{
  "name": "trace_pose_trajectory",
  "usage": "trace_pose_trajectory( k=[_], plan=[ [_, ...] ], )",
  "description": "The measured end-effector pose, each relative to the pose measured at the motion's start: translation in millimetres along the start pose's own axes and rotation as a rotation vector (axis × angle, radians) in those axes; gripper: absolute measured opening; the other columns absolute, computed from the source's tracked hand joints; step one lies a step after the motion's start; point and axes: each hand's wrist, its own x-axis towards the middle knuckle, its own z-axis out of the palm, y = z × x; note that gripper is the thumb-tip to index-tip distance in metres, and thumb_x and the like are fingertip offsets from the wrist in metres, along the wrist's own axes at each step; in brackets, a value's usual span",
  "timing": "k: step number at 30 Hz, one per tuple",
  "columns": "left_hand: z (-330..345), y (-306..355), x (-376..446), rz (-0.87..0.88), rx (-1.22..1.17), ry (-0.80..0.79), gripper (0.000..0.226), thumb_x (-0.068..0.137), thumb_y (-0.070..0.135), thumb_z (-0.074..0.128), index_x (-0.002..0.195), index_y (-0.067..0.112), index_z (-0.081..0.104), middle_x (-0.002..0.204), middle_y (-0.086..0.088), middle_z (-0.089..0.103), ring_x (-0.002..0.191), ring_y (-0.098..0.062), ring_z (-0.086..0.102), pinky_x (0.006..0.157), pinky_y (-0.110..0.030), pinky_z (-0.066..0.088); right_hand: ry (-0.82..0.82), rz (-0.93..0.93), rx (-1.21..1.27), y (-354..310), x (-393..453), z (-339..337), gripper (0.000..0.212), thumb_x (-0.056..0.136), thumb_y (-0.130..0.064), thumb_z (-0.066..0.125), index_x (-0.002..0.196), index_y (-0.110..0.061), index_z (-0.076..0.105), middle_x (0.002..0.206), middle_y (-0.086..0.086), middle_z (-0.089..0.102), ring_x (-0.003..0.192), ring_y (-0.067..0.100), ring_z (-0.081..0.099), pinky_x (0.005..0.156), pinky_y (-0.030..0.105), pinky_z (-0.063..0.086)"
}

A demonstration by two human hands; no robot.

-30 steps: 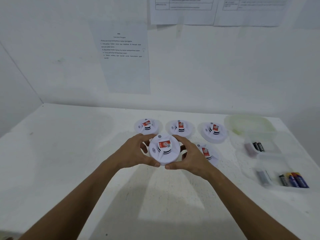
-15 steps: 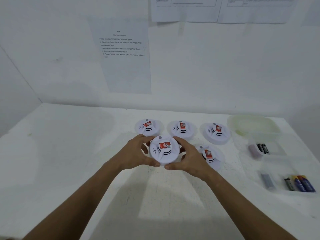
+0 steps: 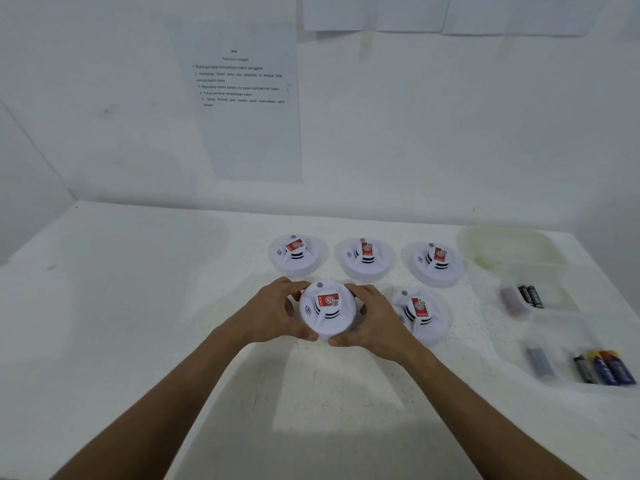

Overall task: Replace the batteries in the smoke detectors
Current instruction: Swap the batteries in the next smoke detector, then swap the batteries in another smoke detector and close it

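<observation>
On the left, the white table meets the white wall, where a printed sheet with a few lines of text hangs. The person's left hand grips the left side of a white smoke detector, the fingers curled around its rim and the thumb on the near edge. The right hand holds the opposite side in the same way, with the fingers bent over the far rim and the thumb close to the left thumb at the near edge. This detector sits between the two hands in the front middle of the table; whether it touches the surface cannot be told. It carries a red label on top. Behind it three other detectors stand in a row: the back-left one, the back-middle one and the back-right one. A fifth detector lies just beside the right hand. Further right a clear container holds two dark batteries, with a pale lid behind it. In the near right corner another clear container holds several batteries, black and blue with red ends, and a blurred grey object beside them.
</observation>
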Motion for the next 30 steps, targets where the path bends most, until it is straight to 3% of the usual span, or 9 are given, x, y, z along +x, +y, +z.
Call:
trace_pose_trajectory(
  k=[4, 9, 13, 15, 20, 22, 24, 27, 30],
  plan=[
    [1.1, 1.0, 1.7, -0.001, 0.025, -0.018, 0.075, 0.056, 0.038, 0.092, 0.123, 0.035, 0.059, 0.106, 0.025, 0.059, 0.094, -0.002, 0.055, 0.074, -0.012, 0.046, -0.022, 0.009, -0.027, 2.0, 2.8, 0.3, 0.086, 0.057, -0.020, 0.095, 0.132, -0.015, 0.052, 0.113, -0.016, 0.053, 0.109, 0.011, 0.048, 0.104, 0.041, 0.042],
    [2.1, -1.0, 3.6, -0.027, 0.049, -0.028, 0.072, 0.056, 0.039, 0.091, 0.120, 0.036, 0.059, 0.105, 0.020, 0.061, 0.095, -0.001, 0.054, 0.078, -0.016, 0.044, -0.043, 0.022, -0.060, 2.7, 2.9, 1.0, 0.092, 0.049, -0.045, 0.085, 0.131, -0.016, 0.054, 0.119, -0.010, 0.058, 0.114, 0.015, 0.051, 0.104, 0.045, 0.042],
    [-4.3, -4.8, 3.6, -0.053, 0.080, -0.099, 0.069, 0.067, 0.024, 0.084, 0.127, 0.032, 0.053, 0.108, 0.015, 0.055, 0.081, 0.001, 0.052, 0.068, -0.011, 0.040, -0.050, 0.047, -0.056, -2.2, 3.4, -3.5, 0.097, 0.061, -0.031, 0.093, 0.142, -0.016, 0.041, 0.129, -0.008, 0.047, 0.123, 0.015, 0.042, 0.110, 0.043, 0.039],
    [-14.9, -4.8, 3.6, -0.104, 0.105, -0.113, 0.074, 0.073, 0.018, 0.078, 0.136, 0.030, 0.043, 0.116, 0.011, 0.048, 0.080, -0.004, 0.053, 0.066, -0.011, 0.042, -0.048, 0.046, -0.047, -5.2, 8.0, -9.4, 0.103, 0.065, -0.034, 0.091, 0.148, -0.017, 0.033, 0.144, -0.005, 0.038, 0.130, 0.017, 0.038, 0.108, 0.037, 0.041],
    [-53.2, -0.4, 12.2, -0.125, 0.136, 0.082, 0.066, 0.080, 0.025, 0.073, 0.139, 0.032, 0.043, 0.115, 0.008, 0.051, 0.082, -0.011, 0.059, 0.070, -0.012, 0.042, -0.023, -0.014, -0.056, -27.9, 41.2, -22.3, 0.092, 0.068, -0.036, 0.088, 0.146, -0.024, 0.039, 0.136, -0.010, 0.042, 0.111, 0.010, 0.045, 0.079, 0.007, 0.037],
    [-66.1, -1.8, 22.1, -0.129, 0.141, 0.162, 0.065, 0.080, 0.029, 0.075, 0.138, 0.030, 0.045, 0.115, 0.006, 0.052, 0.080, -0.007, 0.058, 0.068, -0.011, 0.040, -0.045, -0.041, -0.084, -37.8, 62.4, -23.3, 0.091, 0.068, -0.037, 0.088, 0.144, -0.024, 0.041, 0.136, -0.008, 0.045, 0.106, 0.008, 0.048, 0.073, 0.005, 0.039],
    [-75.5, -6.9, 32.4, -0.154, 0.137, 0.199, 0.071, 0.077, 0.034, 0.077, 0.140, 0.029, 0.043, 0.117, 0.004, 0.051, 0.080, -0.005, 0.057, 0.069, -0.014, 0.040, -0.070, -0.041, -0.083, -45.2, 82.8, -21.1, 0.092, 0.067, -0.034, 0.090, 0.144, -0.021, 0.042, 0.139, -0.005, 0.047, 0.108, 0.010, 0.051, 0.080, 0.013, 0.044],
    [-83.3, -18.3, 44.7, -0.215, 0.139, 0.173, 0.086, 0.070, 0.038, 0.084, 0.143, 0.027, 0.039, 0.120, 0.002, 0.048, 0.085, -0.009, 0.056, 0.072, -0.019, 0.040, -0.097, -0.036, -0.128, -52.9, 108.1, -17.0, 0.087, 0.068, -0.025, 0.090, 0.142, -0.013, 0.045, 0.141, 0.005, 0.049, 0.125, 0.021, 0.051, 0.103, 0.036, 0.045],
    [-81.9, -31.9, 54.1, -0.285, 0.144, 0.100, 0.095, 0.064, 0.037, 0.088, 0.144, 0.023, 0.038, 0.124, 0.000, 0.048, 0.096, -0.014, 0.053, 0.081, -0.024, 0.042, -0.191, -0.030, -0.244, -52.7, 128.6, -12.0, 0.083, 0.071, -0.020, 0.088, 0.140, -0.004, 0.045, 0.142, 0.014, 0.050, 0.131, 0.029, 0.046, 0.109, 0.040, 0.039]
  ],
)
